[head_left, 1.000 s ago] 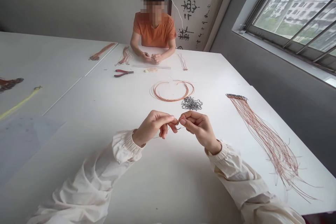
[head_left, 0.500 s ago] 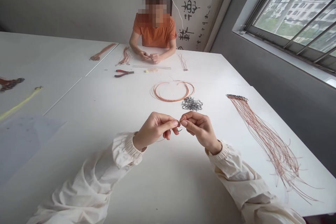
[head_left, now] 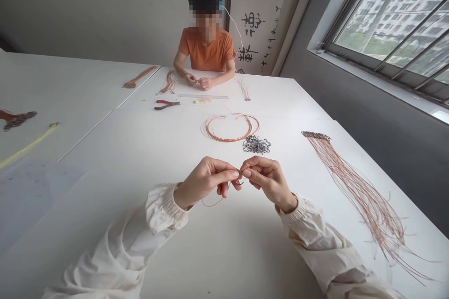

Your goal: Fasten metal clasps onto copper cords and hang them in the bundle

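The left hand (head_left: 206, 181) pinches a thin wire (head_left: 212, 204) — its slack loops down toward the near edge of the surface (head_left: 224, 252). Fingertip to fingertip, the right hand (head_left: 268, 180) pinches a small hook (head_left: 240, 182), held above the middle. The hook pile (head_left: 257, 144) lies just beyond, nearer the right hand — a wire bundle (head_left: 354, 187) fans along the right edge.

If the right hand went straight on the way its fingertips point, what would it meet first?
The left hand: the right hand points straight at its fingertips, with only a small hook pinched between them. Both seem at about equal depth.
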Demonstrator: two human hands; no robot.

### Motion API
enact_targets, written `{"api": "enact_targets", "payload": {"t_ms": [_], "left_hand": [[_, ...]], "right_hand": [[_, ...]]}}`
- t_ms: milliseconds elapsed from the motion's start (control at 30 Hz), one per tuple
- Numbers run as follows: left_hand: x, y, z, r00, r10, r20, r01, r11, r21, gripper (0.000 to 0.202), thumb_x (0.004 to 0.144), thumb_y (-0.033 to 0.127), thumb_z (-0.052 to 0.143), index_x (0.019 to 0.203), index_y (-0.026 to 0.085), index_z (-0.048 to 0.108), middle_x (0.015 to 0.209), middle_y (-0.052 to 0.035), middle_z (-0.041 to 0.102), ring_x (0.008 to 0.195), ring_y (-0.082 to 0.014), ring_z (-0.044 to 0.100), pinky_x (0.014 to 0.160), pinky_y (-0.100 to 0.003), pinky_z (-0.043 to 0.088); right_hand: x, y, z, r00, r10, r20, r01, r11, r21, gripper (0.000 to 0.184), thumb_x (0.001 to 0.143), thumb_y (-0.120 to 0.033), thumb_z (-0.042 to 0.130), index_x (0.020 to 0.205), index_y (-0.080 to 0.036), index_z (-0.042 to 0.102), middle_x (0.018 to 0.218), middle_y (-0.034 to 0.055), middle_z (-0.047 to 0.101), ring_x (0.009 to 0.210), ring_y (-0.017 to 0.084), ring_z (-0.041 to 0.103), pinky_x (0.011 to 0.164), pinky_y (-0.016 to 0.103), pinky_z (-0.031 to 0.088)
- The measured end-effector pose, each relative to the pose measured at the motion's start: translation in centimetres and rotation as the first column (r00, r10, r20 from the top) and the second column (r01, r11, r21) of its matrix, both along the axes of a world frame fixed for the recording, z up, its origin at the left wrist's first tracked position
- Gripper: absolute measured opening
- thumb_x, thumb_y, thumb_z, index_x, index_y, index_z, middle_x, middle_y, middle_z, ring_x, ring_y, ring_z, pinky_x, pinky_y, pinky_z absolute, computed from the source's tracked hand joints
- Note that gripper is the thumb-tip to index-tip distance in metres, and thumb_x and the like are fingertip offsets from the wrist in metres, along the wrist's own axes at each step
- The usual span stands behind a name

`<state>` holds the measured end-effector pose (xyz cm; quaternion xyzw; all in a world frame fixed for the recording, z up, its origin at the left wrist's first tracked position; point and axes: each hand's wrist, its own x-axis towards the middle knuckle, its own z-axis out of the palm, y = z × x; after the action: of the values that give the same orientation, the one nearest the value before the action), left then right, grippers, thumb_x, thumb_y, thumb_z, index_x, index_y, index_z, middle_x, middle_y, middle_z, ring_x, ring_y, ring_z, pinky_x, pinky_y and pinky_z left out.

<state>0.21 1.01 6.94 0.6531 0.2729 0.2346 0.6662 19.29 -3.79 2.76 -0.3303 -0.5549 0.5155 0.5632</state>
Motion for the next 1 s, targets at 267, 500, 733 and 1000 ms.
{"api": "enact_targets", "payload": {"t_ms": [267,500,733,1000], "left_hand": [[0.0,-0.2,0.1,0.998,0.041,-0.038,-0.039,0.997,0.061,0.018,0.084,0.027,0.067,0.08,0.01,0.074,0.062,-0.0037,0.065,0.047,-0.007,0.052,0.044,-0.017,0.043],[0.2,-1.1,0.1,0.993,0.118,-0.008,-0.116,0.987,0.11,0.019,0.085,0.028,0.066,0.078,0.011,0.073,0.058,-0.0018,0.06,0.051,-0.0092,0.052,0.045,-0.018,0.044],[0.5,-2.3,0.7,0.962,0.272,0.039,-0.262,0.864,0.431,0.02,0.086,0.022,0.062,0.071,0.013,0.072,0.06,-0.0017,0.06,0.052,-0.0093,0.051,0.049,-0.02,0.043],[0.0,-1.9,0.3,0.945,0.325,0.05,-0.287,0.74,0.608,0.019,0.088,0.02,0.06,0.072,0.015,0.07,0.061,-0.0007,0.058,0.053,-0.0099,0.046,0.053,-0.023,0.041]], "right_hand": [[0.1,0.0,0.2,1.0,-0.017,0.017,0.017,1.0,-0.007,0.01,0.087,-0.026,0.067,0.084,-0.017,0.067,0.049,-0.0054,0.048,0.042,0.006,0.035,0.04,0.02,0.028],[-0.1,-0.1,0.3,0.998,-0.06,0.034,0.06,0.998,-0.002,0.017,0.084,-0.033,0.069,0.083,-0.016,0.066,0.046,-0.0061,0.046,0.04,0.006,0.036,0.039,0.02,0.029],[-0.3,-0.2,0.1,1.0,-0.013,0.011,0.013,0.999,-0.042,0.018,0.083,-0.033,0.07,0.087,-0.017,0.063,0.047,-0.0071,0.046,0.041,0.007,0.037,0.041,0.02,0.034],[-0.1,-0.5,0.8,0.987,-0.085,0.139,0.079,0.996,0.043,0.015,0.086,-0.032,0.067,0.085,-0.017,0.063,0.067,0.0005,0.059,0.053,0.01,0.052,0.051,0.025,0.042]]}}
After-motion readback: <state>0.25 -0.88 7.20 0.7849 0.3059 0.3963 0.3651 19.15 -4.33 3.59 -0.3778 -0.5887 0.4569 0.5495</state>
